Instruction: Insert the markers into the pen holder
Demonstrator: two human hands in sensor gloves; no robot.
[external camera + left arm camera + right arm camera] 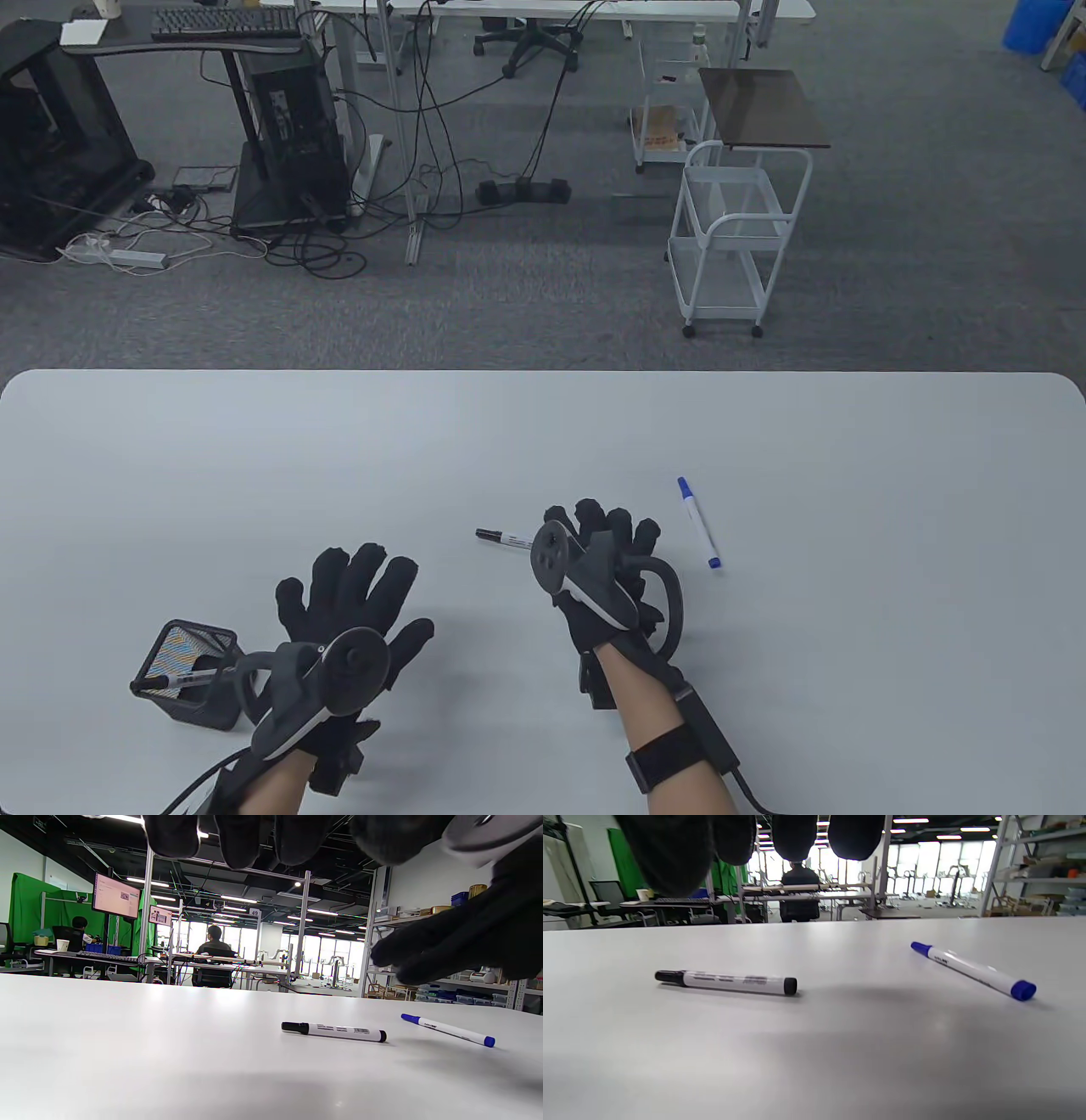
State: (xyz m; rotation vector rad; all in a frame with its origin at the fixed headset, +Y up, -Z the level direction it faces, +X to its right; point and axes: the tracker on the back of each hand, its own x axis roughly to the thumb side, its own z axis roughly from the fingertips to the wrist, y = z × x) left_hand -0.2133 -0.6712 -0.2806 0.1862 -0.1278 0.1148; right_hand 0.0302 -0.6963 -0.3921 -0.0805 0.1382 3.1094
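A black mesh pen holder [191,675] stands at the table's near left with one marker [174,681] leaning in it. A black-capped marker [502,536] lies flat mid-table; it also shows in the left wrist view [334,1031] and the right wrist view [726,981]. A blue-capped marker [699,521] lies to its right, also in the left wrist view [448,1029] and the right wrist view [972,970]. My left hand [352,594] is spread open and empty, just right of the holder. My right hand [602,531] hovers open over the black marker's right end, holding nothing.
The white table [848,679] has rounded far corners. A white wire cart [734,238] and desks with cables stand on the floor beyond the far edge.
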